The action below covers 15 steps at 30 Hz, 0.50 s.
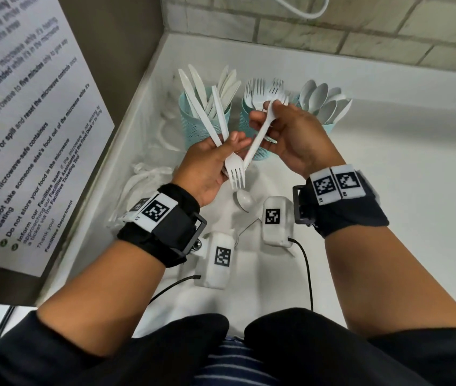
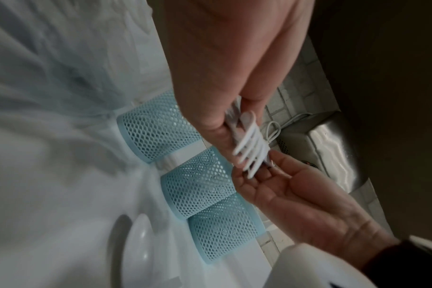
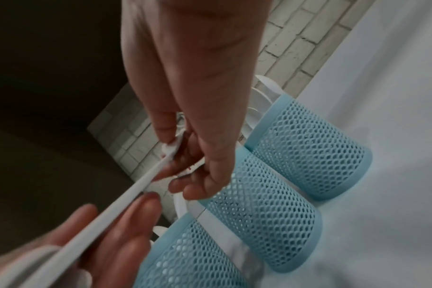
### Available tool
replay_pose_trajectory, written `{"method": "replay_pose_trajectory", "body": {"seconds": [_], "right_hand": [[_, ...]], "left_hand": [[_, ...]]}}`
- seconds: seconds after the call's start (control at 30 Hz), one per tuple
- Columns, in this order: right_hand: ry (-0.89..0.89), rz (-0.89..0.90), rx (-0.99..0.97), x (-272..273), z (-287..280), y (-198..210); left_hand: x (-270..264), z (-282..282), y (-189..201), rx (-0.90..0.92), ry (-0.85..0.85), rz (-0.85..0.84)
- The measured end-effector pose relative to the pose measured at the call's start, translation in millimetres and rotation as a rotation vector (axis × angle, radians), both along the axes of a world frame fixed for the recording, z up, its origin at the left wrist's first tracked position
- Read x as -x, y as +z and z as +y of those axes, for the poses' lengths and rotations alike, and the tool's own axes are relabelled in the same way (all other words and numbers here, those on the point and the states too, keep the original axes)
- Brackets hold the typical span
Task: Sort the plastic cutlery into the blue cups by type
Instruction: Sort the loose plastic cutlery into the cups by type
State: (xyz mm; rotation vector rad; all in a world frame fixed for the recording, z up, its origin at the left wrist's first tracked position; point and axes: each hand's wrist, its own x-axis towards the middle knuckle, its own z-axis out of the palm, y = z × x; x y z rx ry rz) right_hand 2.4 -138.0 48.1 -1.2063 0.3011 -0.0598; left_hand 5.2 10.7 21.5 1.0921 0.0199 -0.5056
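On the white table (image 1: pixel 388 190), the fork cup (image 1: pixel 249 126) stands at twelve o'clock from your hands, between the knife cup (image 1: pixel 196 121) and spoon cup (image 1: pixel 328 126). Your left hand (image 1: pixel 207 165) clasps a mixed bunch; your right hand (image 1: pixel 291 135) pinches one fork's (image 1: pixel 260 135) handle, its tines seemingly still in that bunch, so draw it free, then drop it handle-first among the forks.

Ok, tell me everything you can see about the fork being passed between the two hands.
The fork is white, glossy plastic, one piece, with four tines. It slants in the air in front of the middle blue cup, tines down toward the left hand, which grips that end. The right hand pinches its handle tip.
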Motion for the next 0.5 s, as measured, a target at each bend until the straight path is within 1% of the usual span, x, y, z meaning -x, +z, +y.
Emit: {"method": "replay_pose_trajectory", "body": {"seconds": [0.1,0.17,0.33,0.43,0.5], "right_hand": [[-0.058,-0.048,-0.079,2,4,3],[-0.027,-0.049,-0.012,3,5,2],[0.198,0.082,0.302,8,8,-10],[0.372,0.151,0.403,13,10,-14],[0.435,0.196,0.466,14,9,-15]], "left_hand": [[-3,2,-1,0.015,0.034,-0.012],[-5,3,-1,0.038,0.06,-0.012],[-4,3,3,0.078,0.106,-0.048],[-4,3,4,0.094,0.137,-0.049],[-4,2,4,0.121,0.145,-0.041]]}}
